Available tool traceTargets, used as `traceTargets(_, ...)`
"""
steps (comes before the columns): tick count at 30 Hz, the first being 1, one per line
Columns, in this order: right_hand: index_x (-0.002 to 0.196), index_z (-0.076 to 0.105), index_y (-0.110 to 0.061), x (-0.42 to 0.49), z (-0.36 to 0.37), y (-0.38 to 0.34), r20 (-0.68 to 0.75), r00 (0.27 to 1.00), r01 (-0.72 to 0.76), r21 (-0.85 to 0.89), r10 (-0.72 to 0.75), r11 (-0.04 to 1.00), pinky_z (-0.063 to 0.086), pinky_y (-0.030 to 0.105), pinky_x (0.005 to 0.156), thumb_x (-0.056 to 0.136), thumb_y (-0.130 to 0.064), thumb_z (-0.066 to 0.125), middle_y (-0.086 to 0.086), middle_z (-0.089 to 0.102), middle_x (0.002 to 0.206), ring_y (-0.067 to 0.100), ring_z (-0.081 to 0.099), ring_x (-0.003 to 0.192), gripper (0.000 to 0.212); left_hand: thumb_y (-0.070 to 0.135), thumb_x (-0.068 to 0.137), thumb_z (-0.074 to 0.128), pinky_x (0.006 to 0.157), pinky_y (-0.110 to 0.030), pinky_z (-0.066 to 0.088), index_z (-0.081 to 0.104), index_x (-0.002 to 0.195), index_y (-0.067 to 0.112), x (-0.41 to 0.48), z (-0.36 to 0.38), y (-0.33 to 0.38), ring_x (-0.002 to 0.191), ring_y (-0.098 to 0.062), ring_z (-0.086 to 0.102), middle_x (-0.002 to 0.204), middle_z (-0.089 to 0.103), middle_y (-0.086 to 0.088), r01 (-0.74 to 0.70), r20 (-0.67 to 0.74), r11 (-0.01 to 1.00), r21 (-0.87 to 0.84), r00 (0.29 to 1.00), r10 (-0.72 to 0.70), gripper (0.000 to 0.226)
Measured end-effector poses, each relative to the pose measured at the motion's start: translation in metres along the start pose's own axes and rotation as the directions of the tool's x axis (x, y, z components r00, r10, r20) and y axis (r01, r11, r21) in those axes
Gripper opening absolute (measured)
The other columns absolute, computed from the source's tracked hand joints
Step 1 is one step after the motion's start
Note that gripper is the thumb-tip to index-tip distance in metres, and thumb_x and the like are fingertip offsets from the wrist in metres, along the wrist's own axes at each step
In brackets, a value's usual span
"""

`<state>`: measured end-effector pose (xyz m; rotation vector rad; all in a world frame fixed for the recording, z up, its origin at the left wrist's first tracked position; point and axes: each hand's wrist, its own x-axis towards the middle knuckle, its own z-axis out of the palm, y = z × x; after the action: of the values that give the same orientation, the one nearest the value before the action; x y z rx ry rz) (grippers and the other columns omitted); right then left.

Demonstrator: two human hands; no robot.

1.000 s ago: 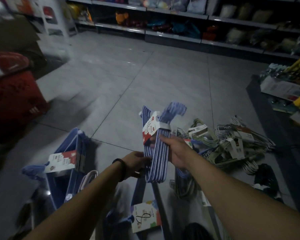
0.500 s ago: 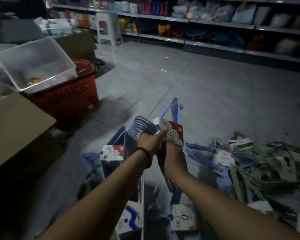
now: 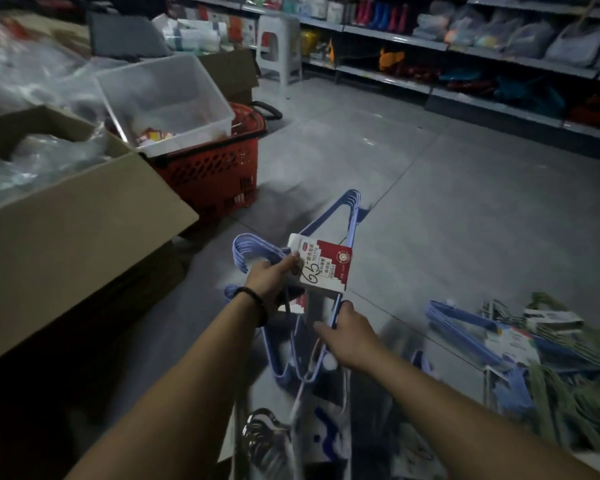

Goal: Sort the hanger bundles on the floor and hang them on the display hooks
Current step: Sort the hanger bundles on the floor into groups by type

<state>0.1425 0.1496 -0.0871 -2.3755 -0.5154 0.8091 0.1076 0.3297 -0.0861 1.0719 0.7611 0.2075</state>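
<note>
The floor [image 3: 465, 188] is taking up most of the view, with shelves [image 3: 499, 64] running along the far wall, a carton [image 3: 84, 230] and a red basket [image 3: 212, 168] sitting off to the left. No display hooks are showing, so the hanging step looks some way off. A pile [image 3: 534, 358] of blue and green bundles is lying to the right, well apart from the hands.

The blue bundle [image 3: 340, 220] is being held up between the hands — its long axis running away from the person, far corner pointing out over the floor, hook ends [image 3: 246, 251] curling to the left. The left hand [image 3: 271, 282] is sitting nearer those hooks, fingers clamped on the neck just beside the card label [image 3: 326, 265]. The right hand [image 3: 350, 334] is gripping a side bar lower down, nearer the body, fingers curled shut around it. Judging by this, the left hand is the one placed to steer the hooks onto a peg.
</note>
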Motion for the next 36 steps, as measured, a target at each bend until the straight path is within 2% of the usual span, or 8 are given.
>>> traceTargets(4,0.121,0.044,-0.017,0.027,0.050,-0.023,-0.151,0.986,-0.074,-0.028,0.068,0.997,0.058,0.043,0.086,0.101,-0.030,0.054,0.008,0.068,0.119,0.026,0.069,0.096,0.025,0.038,0.095,0.072,0.068,-0.039,0.062,0.065,0.123,0.003,0.018,-0.039,0.000,0.088,-0.033,0.078,0.104,0.079,-0.015,-0.027,-0.036,0.999,0.020,0.999,0.028,0.045)
traceTargets(7,0.131,0.044,-0.011,0.046,0.073,-0.037,-0.166,0.981,-0.108,-0.053,0.098,0.993,0.048,0.034,0.079,0.104,-0.026,0.050,0.013,0.065,0.131,0.032,0.067,0.112,0.031,0.052,0.093,0.066,0.058,-0.033,0.055,0.066,0.123,0.011,0.031,-0.061,-0.017,0.081,-0.026,0.071,0.106,0.075,-0.010,0.058,-0.145,0.960,0.275,0.989,-0.019,0.051)
traceTargets(11,0.138,0.041,-0.004,0.074,0.097,-0.038,-0.149,0.983,-0.123,-0.089,0.109,0.988,0.056,0.044,0.096,0.100,-0.019,0.054,0.020,0.061,0.137,0.038,0.064,0.118,0.043,0.031,0.094,0.066,0.085,-0.045,0.061,0.073,0.115,0.007,0.036,-0.079,-0.072,0.097,-0.037,0.072,0.109,0.074,-0.019,0.161,-0.205,0.768,0.620,0.978,-0.040,0.033)
traceTargets(14,0.135,0.049,-0.002,0.083,0.113,-0.032,-0.151,0.981,-0.144,-0.142,0.122,0.979,0.054,0.038,0.088,0.100,-0.018,0.057,0.019,0.064,0.133,0.037,0.066,0.115,0.039,0.021,0.091,0.063,0.093,-0.040,0.058,0.073,0.120,0.013,0.035,-0.085,-0.098,0.108,-0.034,0.070,0.120,0.073,-0.016,0.211,-0.229,0.619,0.756,0.972,-0.051,0.032)
traceTargets(21,0.142,0.045,0.000,0.098,0.127,-0.015,-0.097,0.980,-0.198,-0.339,0.176,0.920,0.057,0.041,0.097,0.099,-0.020,0.062,0.018,0.059,0.138,0.034,0.064,0.121,0.050,0.015,0.081,0.069,0.095,-0.034,0.050,0.057,0.139,0.018,0.036,-0.074,-0.121,0.119,-0.033,0.064,0.132,0.067,-0.014,0.239,-0.262,0.665,0.708,0.963,-0.067,0.059)
traceTargets(27,0.146,0.047,0.000,0.107,0.124,-0.010,0.050,0.971,-0.202,-0.353,0.234,0.913,0.056,0.040,0.099,0.099,-0.024,0.065,0.019,0.060,0.137,0.034,0.063,0.121,0.055,0.013,0.086,0.068,0.105,-0.043,0.052,0.056,0.138,0.011,0.033,-0.069,-0.119,0.122,-0.035,0.062,0.134,0.064,-0.017,0.301,-0.326,0.562,0.770,0.943,-0.059,0.053)
traceTargets(31,0.141,0.054,-0.004,0.101,0.111,-0.010,0.090,0.981,-0.127,-0.379,0.174,0.917,0.055,0.038,0.098,0.101,-0.035,0.062,0.016,0.064,0.133,0.032,0.065,0.116,0.051,0.012,0.087,0.068,0.106,-0.043,0.049,0.044,0.142,0.010,0.034,-0.061,-0.109,0.127,-0.038,0.058,0.140,0.058,-0.020,0.333,-0.375,0.609,0.720,0.925,-0.063,0.060)
traceTargets(36,0.131,0.059,-0.020,0.066,0.046,-0.002,0.116,0.993,0.036,-0.478,0.022,0.878,0.056,0.041,0.095,0.098,-0.040,0.055,0.011,0.066,0.129,0.032,0.065,0.109,0.039,0.044,0.076,0.075,0.110,-0.052,0.045,0.027,0.146,0.012,0.032,-0.024,-0.073,0.133,-0.042,0.047,0.146,0.042,-0.020,0.311,-0.395,0.462,0.831,0.914,0.096,0.091)
